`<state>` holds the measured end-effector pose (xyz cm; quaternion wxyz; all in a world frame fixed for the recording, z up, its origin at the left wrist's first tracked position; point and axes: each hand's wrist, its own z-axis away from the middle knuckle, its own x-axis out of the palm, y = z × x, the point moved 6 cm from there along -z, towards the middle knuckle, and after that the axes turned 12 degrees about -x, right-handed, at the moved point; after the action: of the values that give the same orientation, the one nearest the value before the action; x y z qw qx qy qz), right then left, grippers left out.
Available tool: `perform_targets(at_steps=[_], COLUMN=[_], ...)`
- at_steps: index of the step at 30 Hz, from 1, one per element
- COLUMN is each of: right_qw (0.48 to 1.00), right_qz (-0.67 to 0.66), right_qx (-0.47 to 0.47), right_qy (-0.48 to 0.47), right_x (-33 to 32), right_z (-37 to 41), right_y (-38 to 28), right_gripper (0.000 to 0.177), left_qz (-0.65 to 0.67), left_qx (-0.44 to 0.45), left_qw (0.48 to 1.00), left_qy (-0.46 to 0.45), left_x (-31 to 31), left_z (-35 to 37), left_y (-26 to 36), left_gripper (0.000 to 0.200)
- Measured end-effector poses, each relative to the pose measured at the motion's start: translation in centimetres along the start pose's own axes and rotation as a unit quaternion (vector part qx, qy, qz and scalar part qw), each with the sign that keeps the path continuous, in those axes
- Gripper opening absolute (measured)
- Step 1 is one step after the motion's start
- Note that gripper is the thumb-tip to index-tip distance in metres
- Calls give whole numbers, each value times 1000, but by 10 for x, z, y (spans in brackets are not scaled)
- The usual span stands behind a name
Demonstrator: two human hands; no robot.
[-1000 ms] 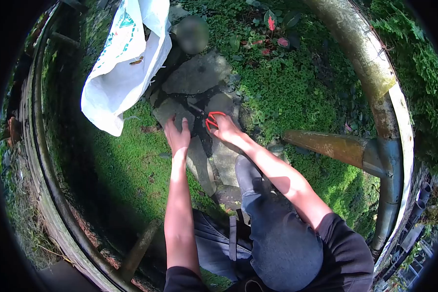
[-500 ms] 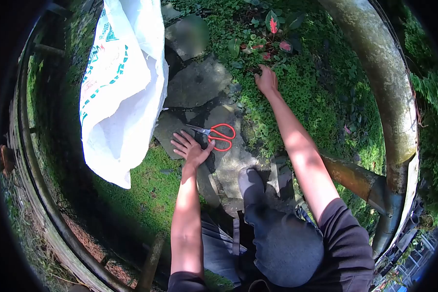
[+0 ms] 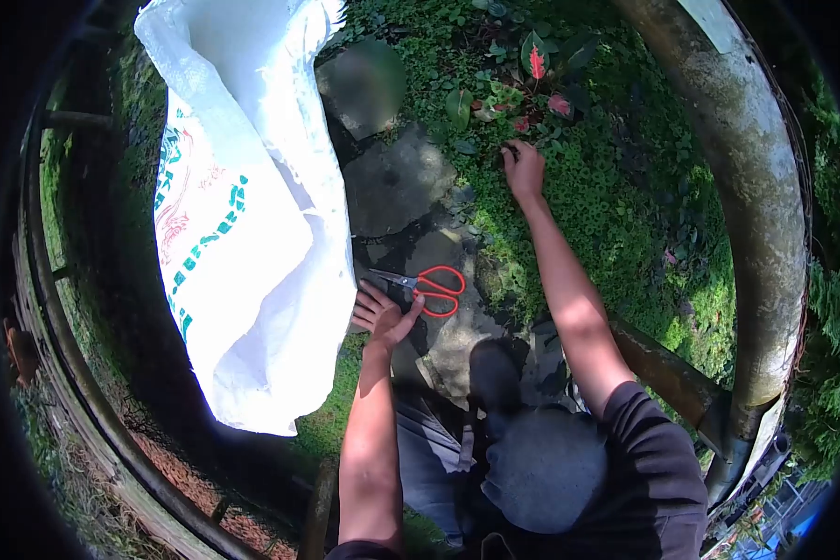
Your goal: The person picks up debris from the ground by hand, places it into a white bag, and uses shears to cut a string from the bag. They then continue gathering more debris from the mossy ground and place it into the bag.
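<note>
My left hand [image 3: 387, 318] rests palm down on the stone paving, its fingers spread. Its thumb reaches the lower handle loop of the red-handled scissors [image 3: 441, 301], which lie on the stones with their blades pointing left. Farther forward and to the right, my right hand [image 3: 525, 174] is low over the green ground cover [image 3: 588, 210], fingers curled together. Something small and dark shows at its fingertips, too small to name. Just beyond that hand grows a plant with pink and green leaves [image 3: 536, 62].
A large white sack [image 3: 252, 271] with green and red print stands at the left, its mouth gaping. Flat stones [image 3: 397, 182] form a path down the middle. A thick curved rail [image 3: 765, 187] runs along the right, and another rail [image 3: 65, 345] along the left.
The view has shifted, so things sit lower and slightly to the right. The sack appears larger and nearer. My right hand's fingers look more curled; my left hand stays beside the scissors.
</note>
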<state>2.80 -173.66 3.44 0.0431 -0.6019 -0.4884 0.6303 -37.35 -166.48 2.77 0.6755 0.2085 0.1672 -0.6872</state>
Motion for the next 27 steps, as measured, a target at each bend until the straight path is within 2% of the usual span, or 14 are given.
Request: perform_targets(at_steps=[2, 7, 10, 16, 19, 22, 23, 26, 27], right_qw=[999, 983, 979, 973, 984, 990, 993, 966, 965], right_qz=[-30, 34, 86, 85, 69, -25, 1, -171, -171], right_qx=[5, -64, -78, -86, -21, 100, 99, 188, 192], right_qy=[-12, -166, -165, -196, -163, -95, -68, -44, -46], right_x=[-3, 28, 38, 29, 20, 8, 2, 22, 16], right_z=[0, 0, 4, 6, 6, 9, 8, 4, -1], right_y=[0, -17, -18, -9, 8, 30, 32, 80, 66], right_gripper=[22, 30, 31, 23, 21, 19, 19, 17, 15], left_qz=[-3, -4, -16, -23, -23, -29, -31, -30, -29], left_qx=[-5, -3, -9, -13, -15, -20, -23, -21, -21], left_qw=[1000, 1000, 1000, 1000, 1000, 999, 999, 999, 999], left_qy=[-4, 8, 7, 9, 5, 9, 12, 10, 10], left_x=[3, 3, 4, 3, 2, 4, 5, 4, 3], left_z=[-2, -5, -4, -5, -5, -8, -9, -9, -9], left_y=[0, -2, -1, -3, -2, -4, -4, -4, -4], left_gripper=[140, 139, 138, 137, 136, 136, 136, 137, 137])
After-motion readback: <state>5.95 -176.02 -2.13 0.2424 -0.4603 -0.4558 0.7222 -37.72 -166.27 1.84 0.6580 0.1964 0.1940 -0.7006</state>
